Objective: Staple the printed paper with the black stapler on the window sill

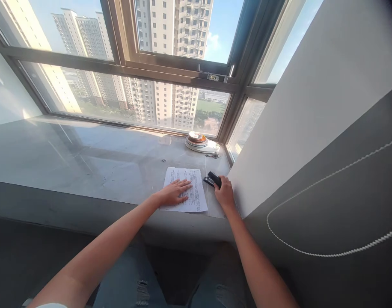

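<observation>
Nearest me, left hand (175, 192) lies flat, fingers spread, on the paper (196, 201) at the sill's (87, 158) edge; right hand's (224, 193) fingers wrap the stapler (214, 178), just beside the paper's far right corner, nose pointing left. Plates (202, 144) stand beyond.

Sleeve (51, 305): we saw a white edge at our left upper arm.
Jeans (132, 278): we wore faded blue denim, ripped at both knees.
Left grip (174, 192), right grip (224, 193): we saw both bare.
</observation>
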`<state>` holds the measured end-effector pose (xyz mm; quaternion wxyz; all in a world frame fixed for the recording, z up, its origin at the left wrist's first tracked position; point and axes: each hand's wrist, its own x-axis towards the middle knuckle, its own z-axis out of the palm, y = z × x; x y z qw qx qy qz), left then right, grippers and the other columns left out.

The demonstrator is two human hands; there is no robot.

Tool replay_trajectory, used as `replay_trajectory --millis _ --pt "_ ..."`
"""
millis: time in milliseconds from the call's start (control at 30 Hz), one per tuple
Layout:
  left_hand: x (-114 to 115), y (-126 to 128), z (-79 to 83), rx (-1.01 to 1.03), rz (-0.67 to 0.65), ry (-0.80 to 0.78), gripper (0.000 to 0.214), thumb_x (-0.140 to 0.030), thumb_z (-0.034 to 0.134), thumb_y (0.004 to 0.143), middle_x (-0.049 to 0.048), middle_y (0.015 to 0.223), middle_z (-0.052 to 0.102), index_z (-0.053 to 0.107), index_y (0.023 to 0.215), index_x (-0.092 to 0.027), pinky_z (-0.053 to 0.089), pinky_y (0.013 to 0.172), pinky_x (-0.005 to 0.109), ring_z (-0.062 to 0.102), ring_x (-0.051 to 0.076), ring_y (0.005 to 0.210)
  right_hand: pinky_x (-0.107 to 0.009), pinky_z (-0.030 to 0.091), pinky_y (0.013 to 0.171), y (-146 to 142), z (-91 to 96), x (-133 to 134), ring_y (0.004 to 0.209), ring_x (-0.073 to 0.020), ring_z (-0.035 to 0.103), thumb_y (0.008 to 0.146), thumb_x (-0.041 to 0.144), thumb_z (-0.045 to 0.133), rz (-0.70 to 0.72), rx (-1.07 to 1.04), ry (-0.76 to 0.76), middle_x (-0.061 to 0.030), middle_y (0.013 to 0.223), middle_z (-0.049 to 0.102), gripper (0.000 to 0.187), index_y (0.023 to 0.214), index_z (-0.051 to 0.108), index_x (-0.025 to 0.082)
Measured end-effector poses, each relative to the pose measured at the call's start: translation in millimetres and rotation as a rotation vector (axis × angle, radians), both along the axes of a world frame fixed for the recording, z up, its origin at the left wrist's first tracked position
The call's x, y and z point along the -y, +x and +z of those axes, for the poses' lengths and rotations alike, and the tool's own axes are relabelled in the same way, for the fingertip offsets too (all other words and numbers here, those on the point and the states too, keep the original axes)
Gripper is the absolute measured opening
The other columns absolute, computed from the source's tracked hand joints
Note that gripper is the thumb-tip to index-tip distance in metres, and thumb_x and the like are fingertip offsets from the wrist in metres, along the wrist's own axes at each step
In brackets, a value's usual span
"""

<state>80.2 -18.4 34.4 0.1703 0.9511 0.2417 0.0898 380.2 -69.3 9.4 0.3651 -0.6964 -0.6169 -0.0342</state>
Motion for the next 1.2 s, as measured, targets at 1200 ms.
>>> replay_trajectory --millis 1200 --pt "9.4 -29.3 -24.9 0.181 0.576 0.142 0.039 -0.008 0.047 0.092 0.0157 0.136 0.06 0.068 0.123 -0.018 0.043 0.113 0.047 0.053 0.03 0.13 -0.031 0.05 0.083 -114.4 28.5 32.3 0.096 -0.0238 0.07 0.085 0.037 0.069 0.38 -0.218 -0.132 -0.0022 0.107 0.076 0.038 0.122 0.068 0.03"
